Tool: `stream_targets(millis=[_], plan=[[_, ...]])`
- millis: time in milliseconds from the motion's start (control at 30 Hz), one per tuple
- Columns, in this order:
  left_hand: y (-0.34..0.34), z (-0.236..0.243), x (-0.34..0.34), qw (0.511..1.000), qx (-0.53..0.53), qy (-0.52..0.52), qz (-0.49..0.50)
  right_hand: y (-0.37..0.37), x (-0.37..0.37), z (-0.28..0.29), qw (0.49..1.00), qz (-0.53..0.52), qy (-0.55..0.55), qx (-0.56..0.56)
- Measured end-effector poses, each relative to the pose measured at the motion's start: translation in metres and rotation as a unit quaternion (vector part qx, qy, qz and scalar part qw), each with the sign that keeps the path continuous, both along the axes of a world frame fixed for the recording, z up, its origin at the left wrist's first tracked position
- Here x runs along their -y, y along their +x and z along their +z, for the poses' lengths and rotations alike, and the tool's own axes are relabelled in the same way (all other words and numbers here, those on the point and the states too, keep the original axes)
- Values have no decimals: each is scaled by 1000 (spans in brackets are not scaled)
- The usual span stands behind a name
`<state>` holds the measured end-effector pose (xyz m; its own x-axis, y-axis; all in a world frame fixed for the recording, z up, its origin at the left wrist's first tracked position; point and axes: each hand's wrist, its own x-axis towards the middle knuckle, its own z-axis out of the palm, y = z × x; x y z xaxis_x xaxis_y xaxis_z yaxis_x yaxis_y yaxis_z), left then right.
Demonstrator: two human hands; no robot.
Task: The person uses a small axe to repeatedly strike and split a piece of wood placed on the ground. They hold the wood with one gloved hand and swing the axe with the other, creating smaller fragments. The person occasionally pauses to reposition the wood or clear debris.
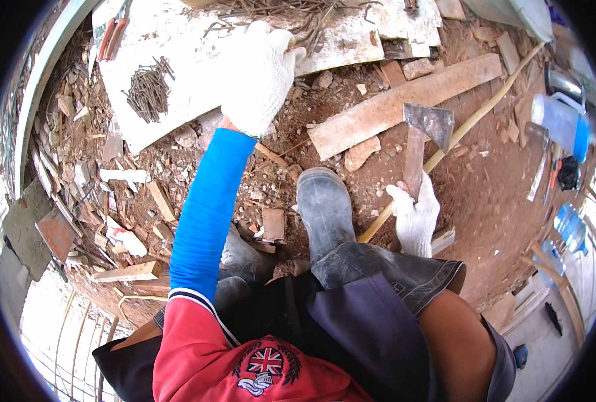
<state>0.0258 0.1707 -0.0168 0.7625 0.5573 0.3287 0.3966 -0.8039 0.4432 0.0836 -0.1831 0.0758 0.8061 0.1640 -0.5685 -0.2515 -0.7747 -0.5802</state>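
Note:
My left hand [258, 77], in a white knit glove, reaches over the white board [201, 84] at top centre, beside a heap of rusty nails or wire pieces [281, 10]; its fingers are curled, and what they hold is unclear. A smaller nail pile [149, 90] lies left of it, near red-handled pliers [112, 37]. My right hand [415, 214], also gloved, grips a hatchet [418, 134] by its wooden handle, head upward, just right of my booted foot [325, 208].
A wooden plank [398, 100] and long pole [499, 97] lie across rubble-strewn dirt. Plastic containers [556, 124], tools [539, 167] and a blue bottle [569, 228] line the right side. A curved pale strip [43, 94] runs along the left, with broken boards [124, 271] below.

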Motion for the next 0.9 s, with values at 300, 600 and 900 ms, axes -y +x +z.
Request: stream_targets(millis=[300, 600, 900], plan=[[-5, -4, 6, 994, 55, -91, 6, -2, -1, 4, 1000, -11, -10, 7], [-5, 47, 73, 960, 38, -278, 2, -1, -9, 14, 1000, -11, -13, -7], [41, 13, 153, 990, 35, -106, -91, -1, 9, 15, 999, -30, -7, 8]])
